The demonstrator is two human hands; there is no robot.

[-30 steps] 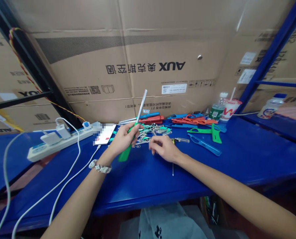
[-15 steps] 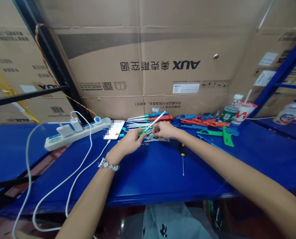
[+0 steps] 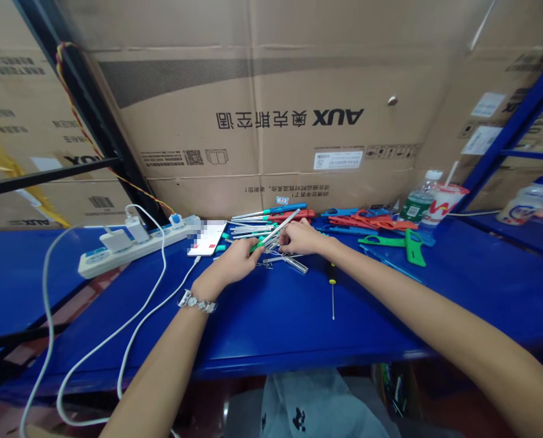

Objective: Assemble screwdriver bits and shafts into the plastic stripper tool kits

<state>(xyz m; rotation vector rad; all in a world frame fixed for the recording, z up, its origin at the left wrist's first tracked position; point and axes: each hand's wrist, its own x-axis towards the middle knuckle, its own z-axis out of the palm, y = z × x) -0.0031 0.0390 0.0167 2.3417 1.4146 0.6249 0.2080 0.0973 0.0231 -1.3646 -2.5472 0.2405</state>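
My left hand [image 3: 237,260] is closed around the green end of a rod [image 3: 283,226] whose long silver shaft slants up to the right. My right hand [image 3: 301,237] is bent over the pile just right of that rod, fingertips pinched low; whatever they hold is hidden. Beneath and behind both hands lie several thin silver rods [image 3: 253,229], some with green ends. A clear-handled screwdriver [image 3: 296,264] rests on the blue table just below my right hand. Behind the pile are blue-handled [image 3: 288,208] and red-handled [image 3: 294,215] tools.
A white phone [image 3: 213,236] and power strip [image 3: 137,243] with trailing cables lie left. A yellow-black screwdriver [image 3: 332,292] lies in front of my right forearm. Orange cutters [image 3: 367,220], a green cutter [image 3: 414,248], a bottle [image 3: 415,204] and a cup [image 3: 445,204] are at right.
The clear-handled screwdriver has shifted and turned so its handle points down to the right. Both hands stay almost where they were; the whole view has drifted slightly.
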